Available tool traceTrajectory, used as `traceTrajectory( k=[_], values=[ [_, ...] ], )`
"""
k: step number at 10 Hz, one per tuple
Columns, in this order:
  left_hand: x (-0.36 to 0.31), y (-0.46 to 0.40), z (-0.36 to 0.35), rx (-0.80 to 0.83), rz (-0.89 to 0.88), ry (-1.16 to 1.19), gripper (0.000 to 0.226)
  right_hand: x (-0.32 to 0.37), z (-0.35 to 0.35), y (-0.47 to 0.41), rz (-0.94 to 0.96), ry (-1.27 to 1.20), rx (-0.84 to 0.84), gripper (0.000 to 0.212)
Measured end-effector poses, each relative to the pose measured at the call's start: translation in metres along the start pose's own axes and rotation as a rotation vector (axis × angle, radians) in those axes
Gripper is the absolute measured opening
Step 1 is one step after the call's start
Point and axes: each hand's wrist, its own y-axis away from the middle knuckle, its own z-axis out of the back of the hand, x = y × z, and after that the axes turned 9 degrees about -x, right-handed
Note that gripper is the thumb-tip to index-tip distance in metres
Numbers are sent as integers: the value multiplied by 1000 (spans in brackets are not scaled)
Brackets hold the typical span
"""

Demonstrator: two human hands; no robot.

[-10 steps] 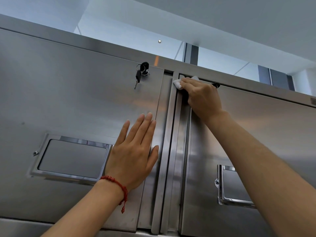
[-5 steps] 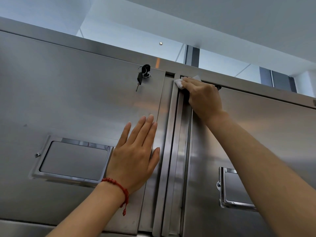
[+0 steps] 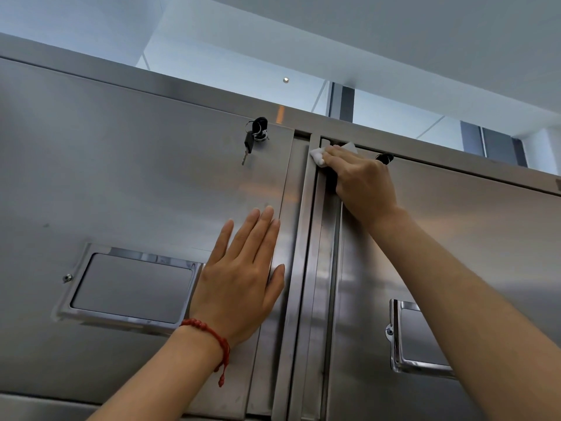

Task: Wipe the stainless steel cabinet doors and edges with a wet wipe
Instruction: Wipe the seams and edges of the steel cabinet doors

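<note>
Steel cabinet doors (image 3: 151,183); white crumpled wet wipe (image 3: 318,156) at top edge.

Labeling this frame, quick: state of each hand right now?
Left hand: open, fingers straight, flat against the left cabinet door.
Right hand: closed on the wet wipe, pressing it at the top of the right door's edge.

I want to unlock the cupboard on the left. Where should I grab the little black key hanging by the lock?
Pinch the black plastic head of the small hanging key between thumb and finger, coming from below and in front. It dangles freely from a ring at the round silver lock, metal blade pointing down, so the head is the widest part. The flat left hand rests lower down.
</note>
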Motion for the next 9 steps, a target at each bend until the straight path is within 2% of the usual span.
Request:
traceTrajectory(
  k=[3,6,9],
  values=[
    [1,1,-2,-9,0,6,57,-5,8,-6,174,58,62,33],
    [1,0,-2,3,-3,-3,57,-13,20,-10,478,167,54,18],
    [0,1,-1,3,-7,-4,57,-8,26,3,557,156,25,24]
  ],
)
